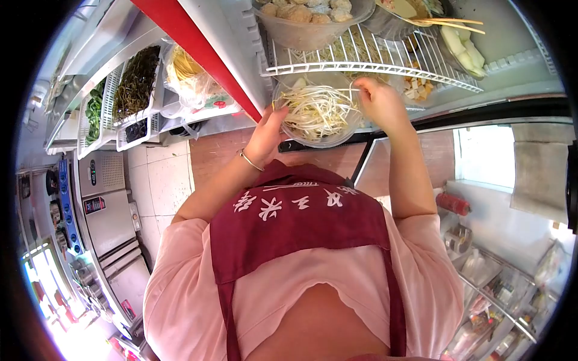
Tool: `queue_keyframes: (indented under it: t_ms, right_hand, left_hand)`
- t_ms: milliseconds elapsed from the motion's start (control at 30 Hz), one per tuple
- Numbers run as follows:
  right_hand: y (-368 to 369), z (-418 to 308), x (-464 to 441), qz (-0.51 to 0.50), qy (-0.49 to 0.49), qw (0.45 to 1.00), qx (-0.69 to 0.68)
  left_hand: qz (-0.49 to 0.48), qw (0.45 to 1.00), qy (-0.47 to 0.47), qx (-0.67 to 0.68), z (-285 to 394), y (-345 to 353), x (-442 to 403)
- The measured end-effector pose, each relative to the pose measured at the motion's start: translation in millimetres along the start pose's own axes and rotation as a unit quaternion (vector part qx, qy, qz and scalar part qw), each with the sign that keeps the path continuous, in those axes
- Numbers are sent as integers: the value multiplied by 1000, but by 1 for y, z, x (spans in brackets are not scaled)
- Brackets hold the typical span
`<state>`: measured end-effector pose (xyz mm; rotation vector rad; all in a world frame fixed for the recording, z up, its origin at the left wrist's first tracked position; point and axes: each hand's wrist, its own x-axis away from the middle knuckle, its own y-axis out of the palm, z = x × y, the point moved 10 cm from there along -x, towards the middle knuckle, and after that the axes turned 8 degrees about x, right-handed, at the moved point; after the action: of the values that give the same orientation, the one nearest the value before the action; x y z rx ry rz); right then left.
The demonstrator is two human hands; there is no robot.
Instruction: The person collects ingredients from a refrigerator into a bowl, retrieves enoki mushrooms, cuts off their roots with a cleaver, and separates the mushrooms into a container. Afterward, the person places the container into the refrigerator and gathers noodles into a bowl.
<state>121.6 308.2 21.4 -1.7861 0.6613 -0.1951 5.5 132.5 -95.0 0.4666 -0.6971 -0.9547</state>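
Bowl (pixel 330 143) of bean sprouts (pixel 318 114) sat right between both sets of fingers. Left hand (pixel 268 128) had its fingers closed on the rim; right hand's (pixel 383 103) were curled in at the opposite edge, but pinching rim or a sprout? Couldn't tell. Sprouts were piled loosely, so uneven grip could've tipped some out, and the wire shelf (pixel 374 68) just past the fingertips could've knocked the bowl.

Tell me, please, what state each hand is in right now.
Left hand: holding the clear bowl by its rim.
Right hand: closed, apparently on the rim's opposite side.
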Motion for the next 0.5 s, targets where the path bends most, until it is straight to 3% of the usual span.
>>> queue_keyframes:
  t_ms: [67,100,167,200,433,500]
  right_hand:
    - [-4,-18,2,-45,37,988,140]
    - [-2,-24,6,-45,34,989,139]
    - [2,-61,14,-26,-85,990,113]
    - [10,-72,20,-74,-112,987,88]
    - [-37,-168,38,-112,-226,964,-88]
    - [-40,-196,38,-84,-292,942,-144]
  left_hand:
    - [21,999,13,-31,0,-4,3]
    - [23,999,15,-30,0,-3,7]
    - [12,1000,12,-24,3,1,18]
    - [-22,1000,9,-3,4,5,22]
    - [-49,998,49,-13,22,-20,102]
    - [-2,997,69,-14,36,-28,127]
